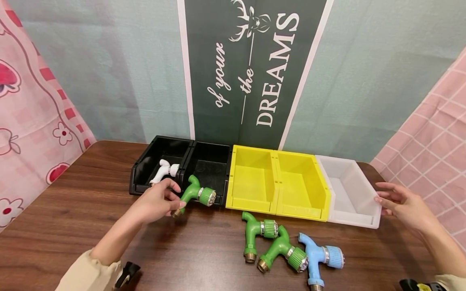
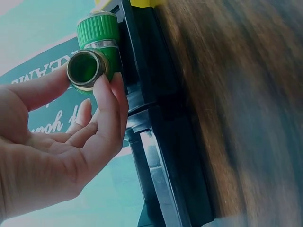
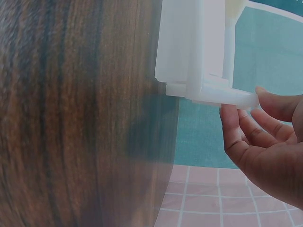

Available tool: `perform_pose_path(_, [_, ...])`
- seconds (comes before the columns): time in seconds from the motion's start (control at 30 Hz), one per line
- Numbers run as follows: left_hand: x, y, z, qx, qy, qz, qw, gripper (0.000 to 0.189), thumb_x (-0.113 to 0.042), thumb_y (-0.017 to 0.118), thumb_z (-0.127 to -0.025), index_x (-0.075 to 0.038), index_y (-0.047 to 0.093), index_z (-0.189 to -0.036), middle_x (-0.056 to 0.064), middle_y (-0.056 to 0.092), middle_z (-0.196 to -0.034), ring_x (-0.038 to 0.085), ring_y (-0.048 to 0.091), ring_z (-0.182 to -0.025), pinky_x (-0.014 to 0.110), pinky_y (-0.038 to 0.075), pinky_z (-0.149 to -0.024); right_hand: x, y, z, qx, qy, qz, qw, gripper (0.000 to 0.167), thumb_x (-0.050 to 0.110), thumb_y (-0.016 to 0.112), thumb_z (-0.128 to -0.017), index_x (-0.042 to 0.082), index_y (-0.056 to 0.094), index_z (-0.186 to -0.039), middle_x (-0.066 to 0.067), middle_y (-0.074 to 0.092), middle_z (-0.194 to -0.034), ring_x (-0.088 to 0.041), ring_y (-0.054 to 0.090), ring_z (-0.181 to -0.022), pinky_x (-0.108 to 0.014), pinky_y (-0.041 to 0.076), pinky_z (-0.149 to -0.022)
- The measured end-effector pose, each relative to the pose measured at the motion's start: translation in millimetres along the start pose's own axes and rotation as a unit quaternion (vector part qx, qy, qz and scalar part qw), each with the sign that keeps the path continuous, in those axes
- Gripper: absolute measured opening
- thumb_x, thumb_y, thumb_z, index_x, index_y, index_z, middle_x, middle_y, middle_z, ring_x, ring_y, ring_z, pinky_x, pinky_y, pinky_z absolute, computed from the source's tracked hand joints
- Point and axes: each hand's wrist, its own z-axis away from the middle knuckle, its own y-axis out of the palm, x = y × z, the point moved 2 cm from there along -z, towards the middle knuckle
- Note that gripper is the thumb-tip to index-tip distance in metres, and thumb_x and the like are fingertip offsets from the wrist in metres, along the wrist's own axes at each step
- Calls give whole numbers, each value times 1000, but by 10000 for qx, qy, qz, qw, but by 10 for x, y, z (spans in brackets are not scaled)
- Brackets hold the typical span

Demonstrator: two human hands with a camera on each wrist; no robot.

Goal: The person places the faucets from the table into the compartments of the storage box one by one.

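My left hand point(image 1: 157, 202) pinches a green faucet point(image 1: 193, 190) by its brass threaded end, thumb on one side and fingertips on the other. The faucet is held over the front of the second black bin point(image 1: 207, 171). In the left wrist view the open mouth of the brass thread point(image 2: 86, 70) points at the camera. At the far right, my right hand point(image 1: 402, 206) grips the side wall of the white bin point(image 1: 358, 220), thumb at the rim and fingers against its outer face. A white faucet point(image 1: 162, 173) lies in the leftmost black bin point(image 1: 136, 188).
Two yellow bins point(image 1: 251, 205) stand between the black bins and the white one, all in a row. In front of them lie two more green faucets point(image 1: 250, 236) and a light blue faucet point(image 1: 316, 256) on the wooden table point(image 1: 196, 258). A printed curtain point(image 1: 156, 81) hangs behind.
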Motion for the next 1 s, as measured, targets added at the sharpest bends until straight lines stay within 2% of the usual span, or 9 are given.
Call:
perform_pose_path(0.2, [-41, 8, -37, 5, -45, 108, 9999, 32, -6, 67, -81, 3, 45, -103, 9, 62, -79, 15, 54, -59, 31, 46, -56, -8, 0, 1, -11, 8, -21, 10000, 45, -2, 57, -87, 39, 50, -104, 23, 60, -88, -5, 60, -67, -22, 51, -55])
perform_pose_path(0.47, [-94, 14, -67, -245, -134, 183, 9994, 30, -7, 68, -80, 2, 48, -100, 8, 62, -75, 14, 55, -59, 30, 48, -56, -11, -2, -6, -5, -10, 5, 10000, 45, -2, 57, -87, 39, 50, -104, 23, 59, -88, -4, 60, -67, -21, 51, -55])
perform_pose_path(0.77, [-125, 33, -145, -338, -187, 211, 9990, 30, -7, 69, -81, 2, 47, -99, 10, 62, -77, 15, 58, -66, 31, 51, -60, -33, -7, -11, 1, -10, 11, 10000, 45, -2, 57, -88, 39, 49, -105, 23, 59, -88, -4, 60, -67, -22, 51, -54])
perform_pose_path(1.0, [-122, 58, -204, -482, -263, 216, 9983, 30, -8, 70, -80, 2, 48, -97, 12, 61, -79, 14, 56, -61, 32, 51, -59, -43, -16, -16, 19, -28, 124, 9999, 43, -1, 58, -88, 38, 50, -105, 25, 59, -88, -2, 59, -68, -22, 51, -54])
